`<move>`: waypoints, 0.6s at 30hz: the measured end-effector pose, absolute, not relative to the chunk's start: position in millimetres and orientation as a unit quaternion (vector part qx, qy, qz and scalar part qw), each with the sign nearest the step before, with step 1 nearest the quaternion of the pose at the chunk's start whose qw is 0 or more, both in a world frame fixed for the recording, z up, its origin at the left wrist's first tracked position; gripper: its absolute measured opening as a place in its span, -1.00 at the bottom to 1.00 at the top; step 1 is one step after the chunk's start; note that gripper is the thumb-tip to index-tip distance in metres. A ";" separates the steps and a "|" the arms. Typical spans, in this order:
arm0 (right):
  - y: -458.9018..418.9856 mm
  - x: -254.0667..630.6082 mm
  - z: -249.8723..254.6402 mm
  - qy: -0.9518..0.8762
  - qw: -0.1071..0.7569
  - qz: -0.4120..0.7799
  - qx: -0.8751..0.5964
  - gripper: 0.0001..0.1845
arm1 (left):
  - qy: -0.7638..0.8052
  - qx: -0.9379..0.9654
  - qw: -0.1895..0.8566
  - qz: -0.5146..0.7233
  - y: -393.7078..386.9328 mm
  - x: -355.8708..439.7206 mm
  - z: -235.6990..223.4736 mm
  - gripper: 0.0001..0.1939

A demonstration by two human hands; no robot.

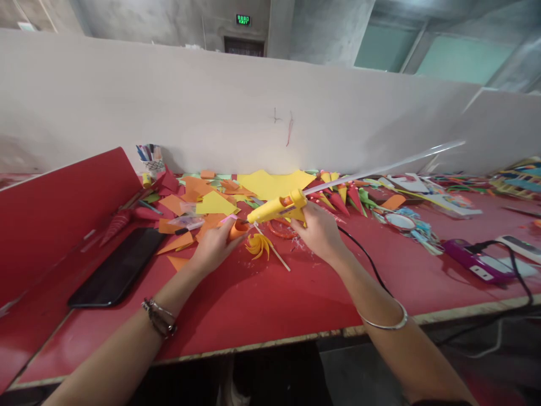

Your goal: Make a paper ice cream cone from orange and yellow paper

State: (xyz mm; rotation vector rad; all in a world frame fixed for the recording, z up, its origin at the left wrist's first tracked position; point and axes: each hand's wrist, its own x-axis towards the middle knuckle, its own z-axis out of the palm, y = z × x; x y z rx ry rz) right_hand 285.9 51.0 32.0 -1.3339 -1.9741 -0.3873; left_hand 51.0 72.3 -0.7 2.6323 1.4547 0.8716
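Note:
My right hand (316, 228) is wrapped round a yellow hot glue gun (274, 208). A long clear glue stick (389, 166) juts from the gun's back end, up and to the right. Between the fingers of my left hand (213, 245) is a rolled orange paper cone (239, 228), its open end turned to the gun. The nozzle is at the rim of the cone; whether it touches cannot be made out. Just below the gun, a yellow curled paper flower (259, 246) lies on the red table beside a thin pale stick (276, 254).
A black phone (118, 270) lies at left, near a red board (63, 220). Paper scraps (215, 203) and paper cones (338, 197) crowd the back. At right are a purple power strip (477, 262) and a roll of tape (400, 221). The gun's black cord (367, 256) crosses the table.

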 end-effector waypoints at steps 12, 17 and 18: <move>48.6 282.7 31.4 -0.766 0.366 -0.188 -0.494 -0.72 | 0.502 0.797 0.024 0.336 73.7 47.9 0.8 -0.81; 45.3 278.6 31.5 -0.761 0.374 -0.226 -0.478 -0.69 | 0.513 0.796 -0.022 0.319 74.2 48.4 -0.1 -0.81; 45.1 278.3 31.1 -0.760 0.376 -0.232 -0.477 -0.70 | 0.511 0.799 -0.022 0.316 74.1 48.7 -0.2 -0.82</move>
